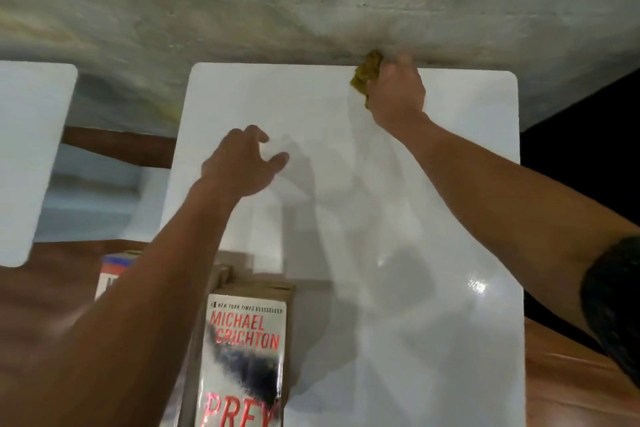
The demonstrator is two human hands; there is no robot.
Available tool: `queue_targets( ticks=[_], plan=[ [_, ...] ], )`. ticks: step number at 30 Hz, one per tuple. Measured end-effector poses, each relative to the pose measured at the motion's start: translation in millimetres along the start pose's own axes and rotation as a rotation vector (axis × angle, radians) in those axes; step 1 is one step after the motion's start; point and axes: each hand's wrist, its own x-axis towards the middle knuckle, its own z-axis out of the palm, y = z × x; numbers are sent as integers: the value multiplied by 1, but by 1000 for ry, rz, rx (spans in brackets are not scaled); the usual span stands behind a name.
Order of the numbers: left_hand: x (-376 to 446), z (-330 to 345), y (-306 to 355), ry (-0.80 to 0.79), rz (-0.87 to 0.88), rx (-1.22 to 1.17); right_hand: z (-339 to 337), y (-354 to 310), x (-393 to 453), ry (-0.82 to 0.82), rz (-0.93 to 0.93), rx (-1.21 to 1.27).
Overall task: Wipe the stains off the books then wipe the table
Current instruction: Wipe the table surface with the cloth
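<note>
A rough grey wall (242, 0) runs across the top, with brown floor (45, 305) below at the left and at 4 o'clock. Two white tops show: a second table (31, 149), cut off by the left edge, and the main table (398, 253) in the middle. At 7 o'clock stand the books (242, 340); I count at least three, but the left forearm hides part of them and the bottom edge cuts them off. Only the front one's cover can be read, a paperback titled "PREY". The left hand (239, 166) hovers over the table at about 10 o'clock, fingers spread wide and slightly curled, holding nothing. At 1 o'clock, at the table's far edge against the wall, the right hand (396, 94) grips one yellow-green cloth (363, 76), fingers wrapped round it. The cloth is blurred and mostly hidden by the hand. A dark band (613, 302) on the right arm is cut off by the right edge.
</note>
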Motion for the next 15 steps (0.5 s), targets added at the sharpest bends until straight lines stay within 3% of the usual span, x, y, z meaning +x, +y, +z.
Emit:
queue_targets(
  ticks=[3,9,12,15],
  plan=[
    [6,-23,-47,1,-104,-7,17,-37,-2,-15,-58,59],
    [9,-18,-119,-190,-349,42,46,-88,-45,-136,-323,-8],
    [13,5,-146,-305,-350,-24,52,-96,-90,-253,-517,42],
    [16,17,-152,-306,-348,-83,57,-84,-141,-374,-714,51]
  ],
)
